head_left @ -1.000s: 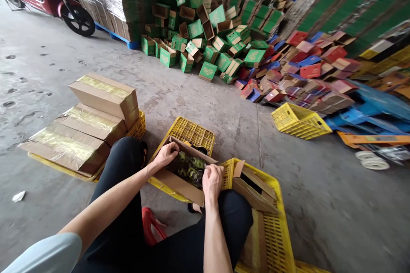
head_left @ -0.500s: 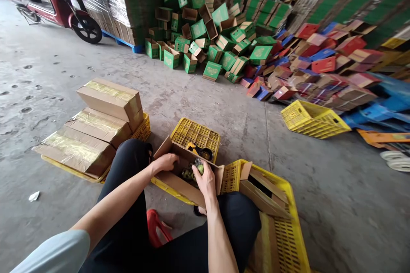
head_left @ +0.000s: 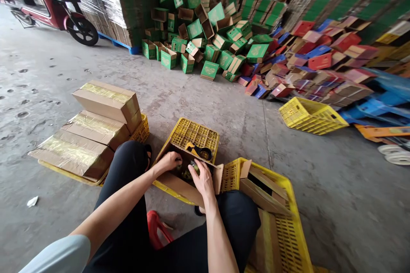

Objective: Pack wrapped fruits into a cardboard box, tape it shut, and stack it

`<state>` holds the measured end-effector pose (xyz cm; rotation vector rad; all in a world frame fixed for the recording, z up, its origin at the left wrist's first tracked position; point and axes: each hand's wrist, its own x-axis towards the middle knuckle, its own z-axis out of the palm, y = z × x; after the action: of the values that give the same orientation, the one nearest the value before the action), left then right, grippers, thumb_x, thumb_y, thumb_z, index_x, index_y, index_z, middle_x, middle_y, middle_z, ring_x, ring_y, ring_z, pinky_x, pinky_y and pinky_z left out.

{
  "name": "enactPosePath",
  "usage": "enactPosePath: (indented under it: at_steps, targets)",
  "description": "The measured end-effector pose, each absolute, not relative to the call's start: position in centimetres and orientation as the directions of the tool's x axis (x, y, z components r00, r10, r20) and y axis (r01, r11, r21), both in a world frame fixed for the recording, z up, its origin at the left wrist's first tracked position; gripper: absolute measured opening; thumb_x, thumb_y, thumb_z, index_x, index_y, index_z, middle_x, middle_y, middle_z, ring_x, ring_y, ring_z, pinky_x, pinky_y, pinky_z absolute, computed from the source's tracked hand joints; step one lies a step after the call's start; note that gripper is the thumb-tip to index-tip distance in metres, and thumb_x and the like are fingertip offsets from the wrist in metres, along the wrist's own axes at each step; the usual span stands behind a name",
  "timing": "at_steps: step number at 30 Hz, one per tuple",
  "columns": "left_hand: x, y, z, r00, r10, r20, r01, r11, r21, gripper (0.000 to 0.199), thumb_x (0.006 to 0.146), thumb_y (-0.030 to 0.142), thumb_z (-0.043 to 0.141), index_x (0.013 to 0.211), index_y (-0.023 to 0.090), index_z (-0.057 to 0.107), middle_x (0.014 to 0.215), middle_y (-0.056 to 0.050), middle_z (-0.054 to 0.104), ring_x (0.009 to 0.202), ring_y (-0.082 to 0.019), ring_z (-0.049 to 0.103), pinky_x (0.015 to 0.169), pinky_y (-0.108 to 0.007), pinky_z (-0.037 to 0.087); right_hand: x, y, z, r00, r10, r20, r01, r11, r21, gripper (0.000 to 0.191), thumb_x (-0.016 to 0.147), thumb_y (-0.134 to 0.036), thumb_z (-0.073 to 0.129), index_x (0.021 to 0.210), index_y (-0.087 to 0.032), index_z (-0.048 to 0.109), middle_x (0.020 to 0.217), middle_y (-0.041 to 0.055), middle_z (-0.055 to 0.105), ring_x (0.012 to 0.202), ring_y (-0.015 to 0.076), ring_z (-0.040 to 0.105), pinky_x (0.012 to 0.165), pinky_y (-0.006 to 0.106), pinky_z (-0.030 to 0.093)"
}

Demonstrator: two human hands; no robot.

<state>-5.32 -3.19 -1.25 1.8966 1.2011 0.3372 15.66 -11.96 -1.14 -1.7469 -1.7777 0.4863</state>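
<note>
A brown cardboard box (head_left: 181, 184) stands open on an upturned yellow crate (head_left: 196, 131) between my knees. Inside it lie several small green round fruits (head_left: 186, 174), partly in shadow, with a bit of clear plastic among them. My left hand (head_left: 170, 161) reaches over the box's left part, its fingers curled down by a greenish fruit; what they hold is mostly hidden. Over the fruits at the right part is my right hand (head_left: 202, 179), thumb and fingers apart, touching or just above them. A yellow and black tape dispenser (head_left: 199, 151) lies on the crate behind the box.
Taped cartons (head_left: 92, 132) sit on a yellow crate at left. At right, another yellow crate (head_left: 290, 230) holds an open carton (head_left: 264, 194). A red stool (head_left: 156, 230) is beneath me. Green boxes (head_left: 209, 69), red and blue boxes (head_left: 320, 62) and a scooter (head_left: 60, 6) stand farther back.
My left hand has moved slightly right and deeper over the box. My right hand has opened from around a green fruit, which now sits lower in the box. The view has shifted slightly.
</note>
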Motion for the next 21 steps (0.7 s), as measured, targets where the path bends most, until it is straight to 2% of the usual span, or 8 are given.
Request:
enactPosePath:
  at_steps: [2,6,7,9,12,14,16,21]
  targets:
    - [-5.5,-3.0,-0.4,0.481,0.863,-0.153,0.554,-0.164,0.816,0.03,0.096,0.036,0.055,0.096,0.015,0.076,0.091,-0.007,0.075,0.086,-0.021,0.069,0.077,-0.026,0.051,15.6,-12.1,-1.1,-0.035,0.992,0.124,0.769,0.106,-0.63,0.049,0.094,-0.044,0.067,0.135,-0.018,0.067,0.137,0.0158,0.068,0.13,0.0339,0.062,0.113,0.051,0.048]
    - [-5.3,-3.3,0.5,0.457,0.88,-0.131,0.29,-0.008,0.957,0.041,0.096,0.052,0.058,0.091,0.014,0.072,0.086,-0.005,0.071,0.078,-0.018,0.064,0.07,-0.025,0.05,15.0,-12.3,-0.8,-0.123,0.986,0.115,0.735,0.168,-0.656,0.083,0.08,-0.036,0.082,0.154,-0.021,0.049,0.153,0.0152,0.057,0.142,0.0372,0.051,0.117,0.057,0.043]
    - [-5.1,-3.4,0.5,0.454,0.879,-0.143,0.236,0.035,0.971,0.042,0.095,0.053,0.058,0.092,0.014,0.072,0.086,-0.005,0.071,0.079,-0.018,0.064,0.07,-0.025,0.051,14.8,-12.4,-0.6,-0.13,0.984,0.119,0.722,0.176,-0.669,0.085,0.079,-0.035,0.082,0.155,-0.021,0.047,0.153,0.0151,0.057,0.142,0.0365,0.052,0.117,0.056,0.044]
    - [-5.0,-3.5,0.1,0.431,0.886,-0.171,0.198,0.092,0.976,0.046,0.1,0.054,0.051,0.1,0.013,0.071,0.091,-0.007,0.072,0.083,-0.019,0.067,0.072,-0.027,0.053,14.5,-12.3,-0.2,-0.122,0.985,0.118,0.7,0.17,-0.694,0.073,0.082,-0.033,0.078,0.15,-0.021,0.053,0.145,0.0146,0.064,0.136,0.0339,0.058,0.115,0.052,0.047]
    - [-5.2,-3.0,-1.0,0.325,0.932,-0.16,0.347,0.04,0.937,0.043,0.107,0.045,0.038,0.11,0.015,0.069,0.1,-0.01,0.072,0.095,-0.023,0.07,0.082,-0.032,0.056,14.6,-11.9,0.3,-0.049,0.995,0.084,0.698,0.094,-0.71,0.051,0.087,-0.034,0.07,0.136,-0.019,0.065,0.128,0.014,0.074,0.121,0.0316,0.069,0.108,0.048,0.053]
    - [-5.5,-2.7,-2.0,0.276,0.954,-0.119,0.487,-0.032,0.873,0.029,0.103,0.034,0.046,0.11,0.016,0.068,0.111,-0.013,0.07,0.11,-0.026,0.067,0.098,-0.036,0.053,14.9,-11.6,0.3,0.018,0.997,0.068,0.707,0.036,-0.706,0.048,0.087,-0.037,0.068,0.132,-0.02,0.068,0.123,0.0131,0.076,0.116,0.0312,0.072,0.104,0.046,0.056]
    - [-5.6,-2.9,-3.0,0.277,0.954,-0.114,0.552,-0.061,0.832,0.019,0.095,0.023,0.058,0.108,0.016,0.068,0.121,-0.015,0.067,0.121,-0.028,0.062,0.109,-0.039,0.046,15.3,-11.4,0.1,0.064,0.995,0.072,0.712,0.005,-0.702,0.048,0.086,-0.04,0.069,0.131,-0.021,0.069,0.122,0.0119,0.077,0.115,0.0307,0.073,0.103,0.045,0.057]
    - [-5.1,-4.4,-5.1,0.286,0.937,-0.198,0.594,-0.011,0.805,0.027,0.081,0.011,0.066,0.108,0.014,0.068,0.125,-0.021,0.064,0.112,-0.033,0.066,0.106,-0.046,0.046,15.8,-11.3,-0.7,0.095,0.985,0.143,0.703,0.036,-0.711,0.052,0.085,-0.041,0.068,0.133,-0.021,0.068,0.132,0.0122,0.073,0.123,0.0305,0.07,0.108,0.048,0.054]
